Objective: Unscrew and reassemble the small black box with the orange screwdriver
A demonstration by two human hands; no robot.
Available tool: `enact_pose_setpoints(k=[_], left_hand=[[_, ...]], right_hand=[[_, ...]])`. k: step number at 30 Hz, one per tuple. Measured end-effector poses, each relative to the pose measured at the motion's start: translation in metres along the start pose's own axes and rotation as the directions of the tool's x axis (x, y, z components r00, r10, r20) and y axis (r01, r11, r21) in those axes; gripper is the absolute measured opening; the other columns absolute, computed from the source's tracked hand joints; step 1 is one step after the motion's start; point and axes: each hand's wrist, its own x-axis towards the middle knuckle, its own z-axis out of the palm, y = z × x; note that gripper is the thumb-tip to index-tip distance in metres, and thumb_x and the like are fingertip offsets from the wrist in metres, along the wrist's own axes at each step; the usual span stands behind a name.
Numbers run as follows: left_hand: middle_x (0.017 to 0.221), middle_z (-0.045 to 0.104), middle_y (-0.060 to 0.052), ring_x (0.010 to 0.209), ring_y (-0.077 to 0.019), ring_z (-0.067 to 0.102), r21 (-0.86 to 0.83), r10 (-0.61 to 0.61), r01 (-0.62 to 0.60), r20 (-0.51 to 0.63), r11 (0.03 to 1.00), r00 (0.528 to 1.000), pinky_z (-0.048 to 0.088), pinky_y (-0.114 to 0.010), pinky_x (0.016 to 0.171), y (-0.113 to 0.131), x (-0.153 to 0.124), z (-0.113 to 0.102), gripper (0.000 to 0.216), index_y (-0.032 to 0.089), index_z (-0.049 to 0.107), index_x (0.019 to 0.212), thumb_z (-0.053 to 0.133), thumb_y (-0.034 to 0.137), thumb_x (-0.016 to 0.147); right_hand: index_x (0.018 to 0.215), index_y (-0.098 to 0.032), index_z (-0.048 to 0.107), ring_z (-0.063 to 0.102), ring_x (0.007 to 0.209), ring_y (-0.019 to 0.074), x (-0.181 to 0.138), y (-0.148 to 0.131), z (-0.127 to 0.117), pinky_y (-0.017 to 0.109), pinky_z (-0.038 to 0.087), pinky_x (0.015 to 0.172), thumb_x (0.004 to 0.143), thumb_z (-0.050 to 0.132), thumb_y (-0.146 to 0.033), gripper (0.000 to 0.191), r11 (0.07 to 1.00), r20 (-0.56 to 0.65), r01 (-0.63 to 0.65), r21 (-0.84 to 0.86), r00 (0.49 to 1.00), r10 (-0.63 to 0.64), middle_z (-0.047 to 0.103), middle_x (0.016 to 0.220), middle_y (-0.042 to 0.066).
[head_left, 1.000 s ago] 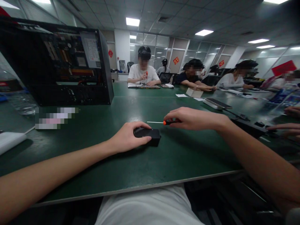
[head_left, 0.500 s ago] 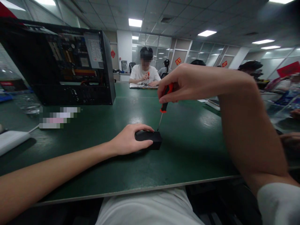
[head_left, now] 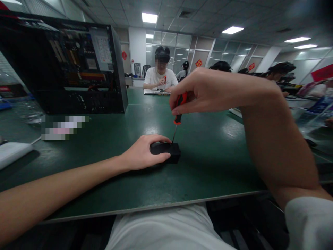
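A small black box (head_left: 166,151) lies on the green table (head_left: 203,166) in front of me. My left hand (head_left: 142,152) grips its left end and holds it down. My right hand (head_left: 205,91) is raised above it, fingers closed on a screwdriver (head_left: 177,111) with a red and black handle. The screwdriver points down, a little tilted, and its thin metal tip meets the top of the black box near its far right corner.
An open black computer case (head_left: 73,69) stands at the back left, its boards showing. A white flat object (head_left: 13,152) lies at the left edge. Other people sit at the far side and right of the table with papers and devices.
A second ago my right hand held the screwdriver flat near the table. It has lifted, turned the tool tip-down and brought the tip onto the black box. My left hand has stayed put.
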Motion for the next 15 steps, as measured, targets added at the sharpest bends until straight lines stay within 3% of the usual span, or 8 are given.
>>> enact_pose_setpoints(k=[10,15], left_hand=[[0.113,0.076,-0.006,0.102,-0.0243,0.070,-0.005,-0.011,0.011,-0.004,1.000,1.000,0.053,-0.033,0.092,0.0000,-0.0003,0.0003,0.038,0.017,0.072,0.117,0.072,0.037,0.085],[0.116,0.076,-0.008,0.103,-0.0250,0.070,0.010,-0.014,0.014,-0.012,1.000,1.000,0.053,-0.034,0.096,-0.0011,-0.0007,0.0004,0.040,0.016,0.072,0.118,0.072,0.038,0.085]], right_hand=[[0.097,-0.019,0.076,0.063,0.077,0.0148,-0.0007,-0.0036,-0.0040,0.027,0.047,0.068,0.092,0.066,-0.041,0.025,0.997,0.024,-0.077,0.032,0.997,0.076,0.073,0.082,0.003],[0.097,-0.025,0.074,0.065,0.076,0.0138,0.0002,-0.0045,-0.0041,0.027,0.048,0.066,0.093,0.062,-0.044,0.023,0.998,0.025,-0.032,-0.048,0.999,0.033,0.074,0.087,0.002]])
